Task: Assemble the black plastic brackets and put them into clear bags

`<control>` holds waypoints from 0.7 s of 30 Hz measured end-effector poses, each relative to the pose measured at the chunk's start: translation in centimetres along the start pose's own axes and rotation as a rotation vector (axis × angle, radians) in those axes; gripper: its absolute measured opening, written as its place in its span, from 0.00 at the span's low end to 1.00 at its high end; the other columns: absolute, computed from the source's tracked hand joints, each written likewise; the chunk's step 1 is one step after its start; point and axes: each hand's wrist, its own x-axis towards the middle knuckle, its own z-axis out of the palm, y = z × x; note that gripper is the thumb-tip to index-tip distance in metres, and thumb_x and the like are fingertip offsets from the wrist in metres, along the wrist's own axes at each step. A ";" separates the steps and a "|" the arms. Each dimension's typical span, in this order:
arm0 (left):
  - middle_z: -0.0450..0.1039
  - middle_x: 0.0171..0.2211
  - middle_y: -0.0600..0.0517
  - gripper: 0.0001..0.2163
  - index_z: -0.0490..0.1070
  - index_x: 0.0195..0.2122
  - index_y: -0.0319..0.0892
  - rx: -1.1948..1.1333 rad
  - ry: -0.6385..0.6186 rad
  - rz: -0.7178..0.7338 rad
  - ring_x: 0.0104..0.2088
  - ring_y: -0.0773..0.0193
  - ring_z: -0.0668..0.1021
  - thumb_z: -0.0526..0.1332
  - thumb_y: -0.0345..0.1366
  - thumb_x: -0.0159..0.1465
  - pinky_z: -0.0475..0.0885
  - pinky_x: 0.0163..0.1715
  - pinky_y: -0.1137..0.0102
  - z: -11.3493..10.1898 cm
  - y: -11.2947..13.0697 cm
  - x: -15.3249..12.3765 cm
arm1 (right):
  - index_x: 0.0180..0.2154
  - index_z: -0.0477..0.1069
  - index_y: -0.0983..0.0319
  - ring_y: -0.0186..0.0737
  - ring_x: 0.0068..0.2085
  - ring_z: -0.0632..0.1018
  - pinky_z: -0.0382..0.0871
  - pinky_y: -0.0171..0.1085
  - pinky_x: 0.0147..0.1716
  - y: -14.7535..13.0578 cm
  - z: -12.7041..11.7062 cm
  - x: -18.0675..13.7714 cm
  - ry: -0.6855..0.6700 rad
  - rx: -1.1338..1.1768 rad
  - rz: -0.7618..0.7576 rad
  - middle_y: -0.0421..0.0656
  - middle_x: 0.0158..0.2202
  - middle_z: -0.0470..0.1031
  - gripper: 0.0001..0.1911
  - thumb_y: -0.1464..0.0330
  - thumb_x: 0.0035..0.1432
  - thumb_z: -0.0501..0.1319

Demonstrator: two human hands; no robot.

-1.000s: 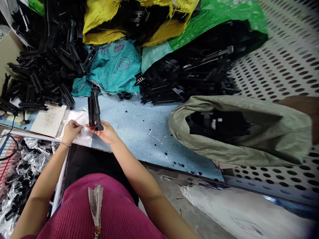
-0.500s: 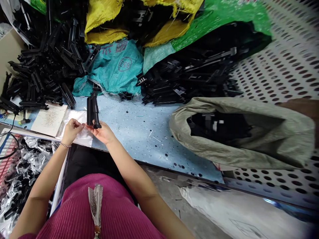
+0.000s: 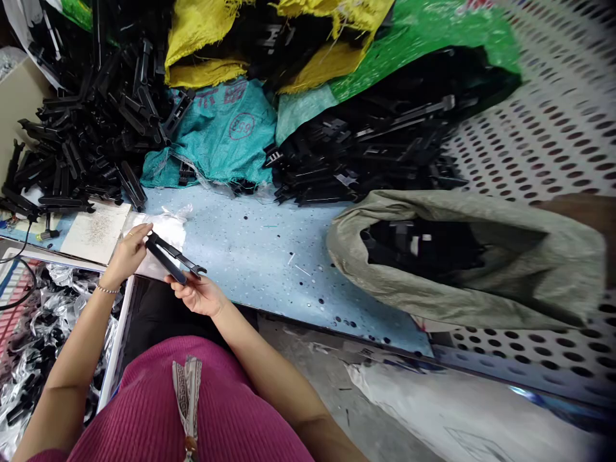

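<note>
Between my hands is a slim, two-armed black plastic part point(image 3: 166, 256), tilted above the front edge of the blue table. My left hand point(image 3: 128, 258) has its fingers closed at the part's upper left end. My right hand point(image 3: 199, 295) grips the lower right end from below, thumb and fingers bent round it. Under the part lies a clear plastic bag point(image 3: 168, 226) on the tabletop. A big heap of similar black parts point(image 3: 72, 147) fills the table's far left.
Several sacks of black parts line the back: a yellow sack point(image 3: 197, 38), a teal sack point(image 3: 226, 135) and a green one point(image 3: 433, 32). An open grey-green sack point(image 3: 524, 301) lies at right on a perforated metal surface point(image 3: 568, 141). Bagged parts point(image 3: 62, 321) sit lower left.
The black plastic part has swung from upright to a slant and come nearer my body. My left hand has moved up to its far end; my right hand has dropped lower.
</note>
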 end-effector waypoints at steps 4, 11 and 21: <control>0.65 0.65 0.44 0.28 0.61 0.68 0.47 -0.046 -0.089 0.167 0.66 0.57 0.67 0.51 0.25 0.67 0.66 0.65 0.58 0.2 4.1 -3.6 | 0.38 0.74 0.65 0.27 0.23 0.71 0.67 0.24 0.19 0.1 0.4 1.9 0.092 -0.076 -0.121 0.40 0.27 0.75 0.11 0.63 0.61 0.64; 0.66 0.64 0.43 0.29 0.58 0.69 0.51 0.015 0.028 0.181 0.64 0.58 0.71 0.52 0.25 0.68 0.68 0.64 0.59 -0.3 4.7 -6.1 | 0.39 0.75 0.64 0.28 0.22 0.69 0.65 0.26 0.18 0.3 1.5 0.1 0.142 -0.244 -0.276 0.40 0.27 0.74 0.15 0.59 0.57 0.66; 0.63 0.66 0.42 0.36 0.45 0.73 0.50 0.010 -0.149 0.406 0.66 0.56 0.69 0.49 0.20 0.65 0.72 0.62 0.58 2.4 7.0 -7.5 | 0.32 0.75 0.59 0.39 0.28 0.74 0.71 0.37 0.28 1.3 3.3 0.3 0.472 -0.723 -0.553 0.40 0.25 0.72 0.06 0.63 0.55 0.66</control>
